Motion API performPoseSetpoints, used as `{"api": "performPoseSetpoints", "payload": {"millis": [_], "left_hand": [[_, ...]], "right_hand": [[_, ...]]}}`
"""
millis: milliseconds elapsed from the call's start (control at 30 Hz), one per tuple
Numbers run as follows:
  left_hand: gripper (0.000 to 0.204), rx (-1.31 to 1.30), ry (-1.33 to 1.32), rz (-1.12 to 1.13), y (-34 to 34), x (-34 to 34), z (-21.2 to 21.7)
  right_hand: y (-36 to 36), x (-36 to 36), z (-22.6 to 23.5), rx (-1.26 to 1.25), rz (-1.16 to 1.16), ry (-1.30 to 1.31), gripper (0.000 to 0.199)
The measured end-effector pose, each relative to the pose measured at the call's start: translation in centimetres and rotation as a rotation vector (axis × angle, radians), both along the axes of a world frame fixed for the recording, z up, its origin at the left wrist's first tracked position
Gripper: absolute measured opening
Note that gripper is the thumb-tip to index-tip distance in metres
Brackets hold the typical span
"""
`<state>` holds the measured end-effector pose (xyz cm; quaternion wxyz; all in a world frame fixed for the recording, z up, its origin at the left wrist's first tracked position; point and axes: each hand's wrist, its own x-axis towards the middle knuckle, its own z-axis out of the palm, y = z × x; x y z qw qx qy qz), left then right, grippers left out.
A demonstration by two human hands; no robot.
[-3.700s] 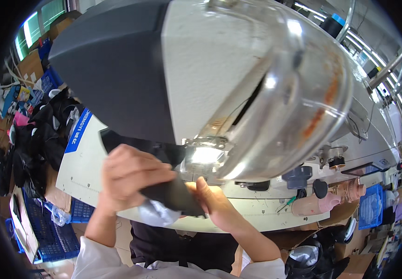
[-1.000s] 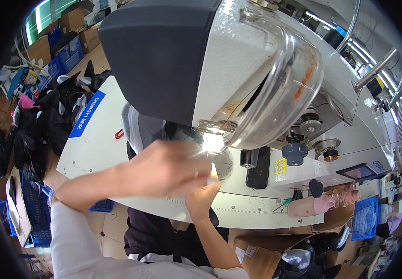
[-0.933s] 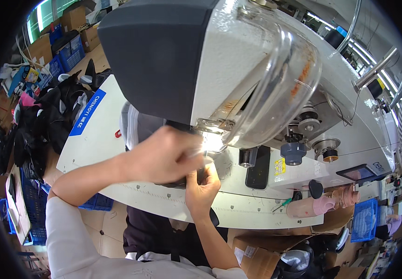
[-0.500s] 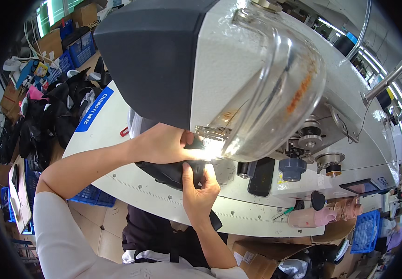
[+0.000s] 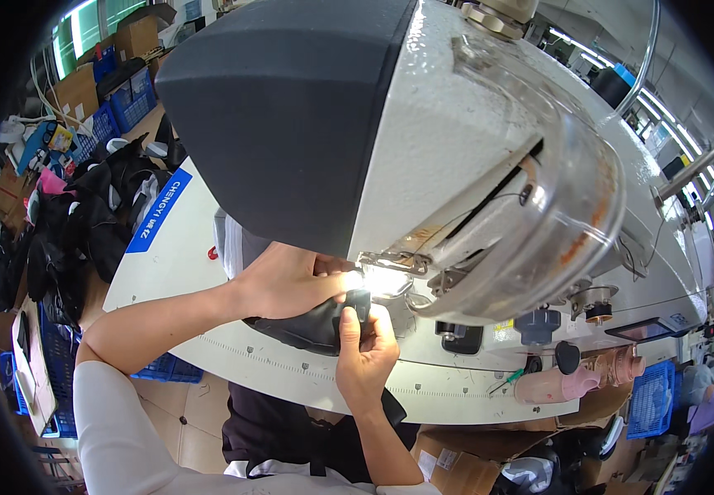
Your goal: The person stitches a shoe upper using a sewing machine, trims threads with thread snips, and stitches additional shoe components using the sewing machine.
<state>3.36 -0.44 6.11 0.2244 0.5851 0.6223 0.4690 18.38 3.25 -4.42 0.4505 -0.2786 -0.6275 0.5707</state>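
Observation:
A black fabric piece (image 5: 299, 329) lies on the white table under the head of an industrial sewing machine (image 5: 456, 124). My left hand (image 5: 287, 282) rests over its far edge beside the bright lamp spot, fingers curled and pressed on the cloth. Between the thumb and fingers of my right hand (image 5: 367, 351), a small dark flap (image 5: 359, 304), seemingly part of the same piece, is pinched. Glare and the machine head hide the needle and the left fingertips. White and grey cloth (image 5: 229, 239) shows behind my left hand.
To the right lie a dark phone (image 5: 460, 340), a green-handled tool (image 5: 505, 380) and a pink bottle (image 5: 551, 385). The curved table edge (image 5: 291, 368) carries a ruler scale. Black pieces are heaped at left (image 5: 85, 214); a blue basket (image 5: 652, 400) stands at right.
The view has shifted, so the machine head looks larger and its clear cover sits farther right. The dark flap now shows between my right thumb and fingers. Both hands stay on the cloth.

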Motion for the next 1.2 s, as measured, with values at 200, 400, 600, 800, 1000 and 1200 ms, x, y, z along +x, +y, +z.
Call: {"api": "performPoseSetpoints", "payload": {"millis": [200, 400, 600, 800, 1000, 1200], "left_hand": [[0.014, -0.154, -0.152, 0.006, 0.4, -0.6, 0.1], [0.014, -0.218, 0.025, 0.012, 0.7, -1.1, -0.3], [0.014, -0.223, 0.030, 0.019, 0.7, -1.1, 0.1], [0.013, -0.088, 0.009, 0.004, 0.4, -1.0, -0.1], [0.012, -0.261, 0.006, -0.011, 1.3, -2.2, -0.2], [0.013, -0.316, 0.136, -0.030, 2.0, -2.3, 0.3]], "right_hand": [[0.0, -0.3, 0.5, -0.098, -0.016, 0.098, 0.008], [-0.1, -0.5, 0.1, -0.080, -0.009, 0.110, 0.007], [-0.2, -0.7, 0.8, -0.118, -0.017, 0.129, 0.009], [-0.5, -0.6, 0.9, -0.048, -0.052, 0.054, 0.012], [0.0, -1.0, 1.5, -0.028, -0.095, 0.022, 0.013], [0.0, -1.0, 2.1, -0.043, -0.139, -0.015, 0.013]]}}
